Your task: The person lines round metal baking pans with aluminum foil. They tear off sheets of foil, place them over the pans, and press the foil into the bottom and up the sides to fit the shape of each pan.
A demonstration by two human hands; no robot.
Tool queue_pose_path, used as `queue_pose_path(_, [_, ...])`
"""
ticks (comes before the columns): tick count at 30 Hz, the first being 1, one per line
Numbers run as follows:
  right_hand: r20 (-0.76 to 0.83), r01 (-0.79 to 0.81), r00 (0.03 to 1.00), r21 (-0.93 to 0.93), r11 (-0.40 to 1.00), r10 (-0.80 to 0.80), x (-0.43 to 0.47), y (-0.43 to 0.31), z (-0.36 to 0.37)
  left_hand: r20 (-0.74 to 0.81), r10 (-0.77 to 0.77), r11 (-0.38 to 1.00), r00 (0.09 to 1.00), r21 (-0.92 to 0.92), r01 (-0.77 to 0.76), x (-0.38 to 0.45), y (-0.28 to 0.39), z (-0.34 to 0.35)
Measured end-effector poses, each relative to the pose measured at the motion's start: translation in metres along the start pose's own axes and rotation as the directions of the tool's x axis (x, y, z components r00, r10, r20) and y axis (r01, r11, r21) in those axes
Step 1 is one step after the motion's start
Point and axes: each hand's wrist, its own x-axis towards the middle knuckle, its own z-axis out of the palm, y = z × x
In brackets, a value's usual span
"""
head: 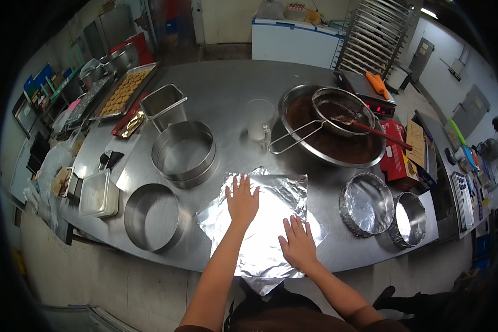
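Observation:
Two sheets of aluminium foil (257,228) lie crossed at an angle on the steel worktable before me, one corner hanging over the front edge. My left hand (242,199) rests flat on the upper left of the top sheet, fingers spread, palm down. Lower on the right side, my right hand (300,245) also lies palm down on the foil with its fingers apart. Neither hand grips anything. To the left stand a bare metal cake ring (151,218) and stacked rings (183,151). On the right are a foil-covered ring (366,205) and a smaller ring (408,220) with foil around its lower edge.
A large steel bowl of brown batter (332,151) holds a wire strainer (344,110) and a red-handled spatula (382,135). Behind it sits a digital scale (375,106). At left are a steel pan (164,106), a lidded plastic container (99,195) and a tray of cookies (126,91).

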Motion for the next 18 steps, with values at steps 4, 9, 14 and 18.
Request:
queue_pose_path(4, [-0.006,0.005,1.000,0.034,0.999,-0.005,0.001,0.003,-0.001,0.007,-0.055,0.998,0.998,-0.033,0.055,0.006,-0.001,0.007])
queue_pose_path(9, [0.007,-0.061,0.998,0.020,0.998,0.061,0.027,-0.016,-0.031,-0.035,-0.088,0.965,0.996,-0.250,0.076,0.011,-0.010,-0.029])
queue_pose_path(14, [-0.082,0.014,0.997,0.302,0.953,0.011,0.046,-0.025,-0.045,-0.350,-0.003,0.998,0.937,0.059,0.025,0.045,-0.051,-0.072])
queue_pose_path(18, [-0.019,0.128,0.991,0.417,0.900,-0.133,0.038,-0.049,-0.041,-0.043,-0.085,0.976,0.995,0.198,0.092,0.071,-0.100,-0.096])
